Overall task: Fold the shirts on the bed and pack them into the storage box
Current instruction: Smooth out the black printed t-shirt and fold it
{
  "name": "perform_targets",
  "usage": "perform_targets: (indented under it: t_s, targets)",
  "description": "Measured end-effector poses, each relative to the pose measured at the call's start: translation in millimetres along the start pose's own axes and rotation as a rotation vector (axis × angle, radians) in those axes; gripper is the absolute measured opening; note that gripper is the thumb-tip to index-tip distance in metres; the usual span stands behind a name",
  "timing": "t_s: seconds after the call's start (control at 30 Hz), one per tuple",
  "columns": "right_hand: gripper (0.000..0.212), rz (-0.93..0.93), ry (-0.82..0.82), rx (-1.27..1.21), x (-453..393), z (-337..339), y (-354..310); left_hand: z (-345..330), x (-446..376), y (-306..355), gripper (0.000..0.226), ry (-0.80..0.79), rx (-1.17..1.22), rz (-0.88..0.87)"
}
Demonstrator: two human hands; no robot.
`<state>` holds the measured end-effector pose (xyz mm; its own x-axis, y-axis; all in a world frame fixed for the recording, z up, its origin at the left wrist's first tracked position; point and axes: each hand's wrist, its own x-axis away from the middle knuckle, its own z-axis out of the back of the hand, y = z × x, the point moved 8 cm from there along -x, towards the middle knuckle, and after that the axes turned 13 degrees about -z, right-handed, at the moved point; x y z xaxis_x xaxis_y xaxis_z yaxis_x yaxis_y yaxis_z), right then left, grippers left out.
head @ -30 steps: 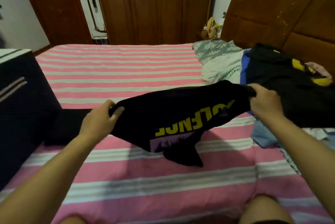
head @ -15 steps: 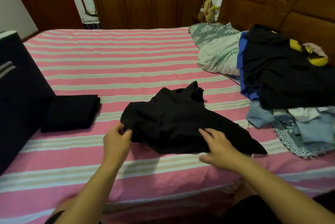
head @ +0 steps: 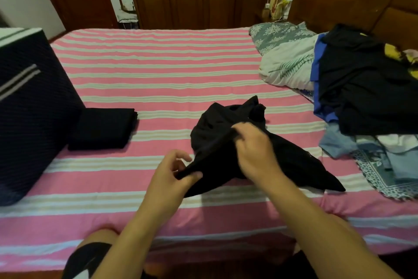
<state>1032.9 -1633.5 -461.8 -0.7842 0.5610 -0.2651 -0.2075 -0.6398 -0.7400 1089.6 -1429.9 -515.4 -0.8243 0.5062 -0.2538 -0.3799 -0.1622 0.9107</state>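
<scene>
Shirt, black and crumpled, lies at the near middle of the pink striped bed, no longer stretched in the air between the hands as it was a second ago. The yellow lettering that faced the camera then, only partly legible, is out of sight now; no writing can be read anywhere. The left hand pinches a near-left edge of the cloth between thumb and fingers, and the right hand has curled its fingers round a fold near the middle. Judging by this, the shirt is down for smoothing and folding has yet to begin. Left of it a folded black garment rests against the dark storage box. At the far right a pile of unfolded clothes waits beside a pillow.
</scene>
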Motion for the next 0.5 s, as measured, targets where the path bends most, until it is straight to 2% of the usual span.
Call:
perform_targets:
  t_s: [0.03, 0.07, 0.13, 0.2, 0.23, 0.3, 0.37, 0.4, 0.43, 0.5]
  targets:
    - [0.028, -0.021, 0.096, -0.041, -8.0, 21.4, -1.9, -4.0, 0.3, 0.1, 0.032, -0.057, -0.114, -0.008]
    - [0.025, -0.009, 0.165, -0.041, -14.2, 39.4, -4.3, -2.9, -1.4, -0.1, 0.033, -0.051, -0.222, -0.017]
    - [0.021, 0.114, 0.247, 0.075, -18.4, 63.7, -11.4, 11.5, -4.1, 3.9, 0.032, 0.102, -0.319, -0.023]
    - [0.022, 0.268, 0.238, 0.159, -11.9, 68.2, -13.0, 22.0, -3.5, 12.6, 0.029, 0.218, -0.224, -0.063]
    - [0.024, 0.308, 0.200, 0.174, -8.0, 64.5, -8.8, 18.9, -3.6, 19.7, 0.025, 0.174, -0.165, -0.101]
    - [0.025, 0.328, 0.145, 0.202, -3.9, 55.8, 2.4, -0.4, 0.9, 27.8, 0.020, -0.046, -0.089, -0.121]
    - [0.026, 0.305, 0.152, 0.186, -4.3, 56.6, 7.8, -19.0, 12.7, 20.2, 0.019, -0.226, -0.071, -0.062]
    - [0.026, 0.292, 0.167, 0.169, -5.7, 59.1, 8.7, -21.5, 17.9, 14.5, 0.018, -0.241, -0.099, -0.037]
    - [0.025, 0.288, 0.178, 0.161, -6.7, 60.8, 7.4, -18.4, 20.2, 10.7, 0.018, -0.195, -0.137, -0.021]
    - [0.016, 0.332, 0.170, 0.168, -6.3, 57.9, 4.2, 4.8, 21.8, 7.4, 0.019, 0.038, -0.168, 0.007]
